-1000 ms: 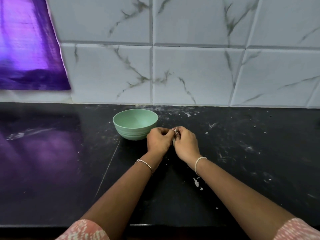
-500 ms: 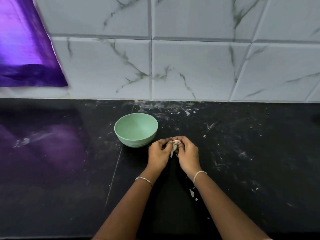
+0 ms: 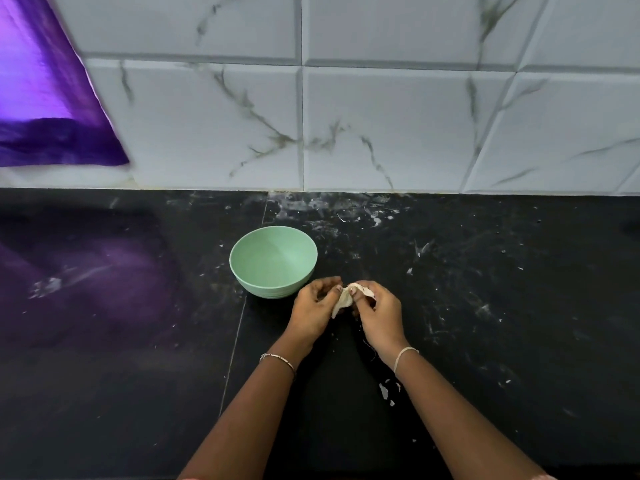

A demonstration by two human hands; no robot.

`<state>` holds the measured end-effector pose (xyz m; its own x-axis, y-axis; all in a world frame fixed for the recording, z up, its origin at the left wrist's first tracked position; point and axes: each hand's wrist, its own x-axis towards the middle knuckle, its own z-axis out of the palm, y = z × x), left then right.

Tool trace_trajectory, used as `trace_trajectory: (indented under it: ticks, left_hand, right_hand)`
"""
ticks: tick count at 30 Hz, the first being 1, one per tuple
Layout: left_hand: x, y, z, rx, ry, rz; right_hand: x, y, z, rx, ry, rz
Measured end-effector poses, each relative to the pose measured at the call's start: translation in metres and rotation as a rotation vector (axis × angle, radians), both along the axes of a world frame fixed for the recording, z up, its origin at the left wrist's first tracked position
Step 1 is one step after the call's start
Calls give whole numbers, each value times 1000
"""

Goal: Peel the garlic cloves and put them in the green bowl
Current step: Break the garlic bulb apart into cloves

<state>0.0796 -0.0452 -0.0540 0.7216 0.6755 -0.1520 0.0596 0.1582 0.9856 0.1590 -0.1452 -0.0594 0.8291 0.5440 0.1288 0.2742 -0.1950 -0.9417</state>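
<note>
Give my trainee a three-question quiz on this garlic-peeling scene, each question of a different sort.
1. True or false: the round pale-green bowl holds peeled cloves.
2. Which grips the papery white garlic clove: A, left hand alone; B, right hand alone; C, both?
3. Fill in: white peel scraps lie on the black stone counter beside the ___ wrist.
Key: 1 false, it looks empty; 2 C; 3 right.

We have one view, head-worn, facing forward and down, near the scuffed black stone counter [image 3: 121, 393], toward the grey-veined white tile wall [image 3: 398, 126]; the pale green round bowl [image 3: 268, 289] sits mid-frame.
</note>
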Motion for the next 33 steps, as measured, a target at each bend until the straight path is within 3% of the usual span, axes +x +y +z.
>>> trace_trajectory:
  ticks: [3, 9, 15, 19, 33]
  left_hand:
    - [4, 4, -2, -78, -58, -19]
    - [10, 7, -10, 32, -94, -19]
    - [21, 12, -10, 89, -114, -42]
    - [23, 13, -7, 7, -140, -75]
    - [12, 8, -2, 19, -220, -140]
  right_hand:
    - [6, 2, 6, 31, 100, 60]
    - [21, 9, 8, 72, 155, 170]
    - [27, 16, 7, 286, 232, 171]
    - [25, 15, 5, 364, 226, 163]
    - [21, 7, 8, 366, 315, 206]
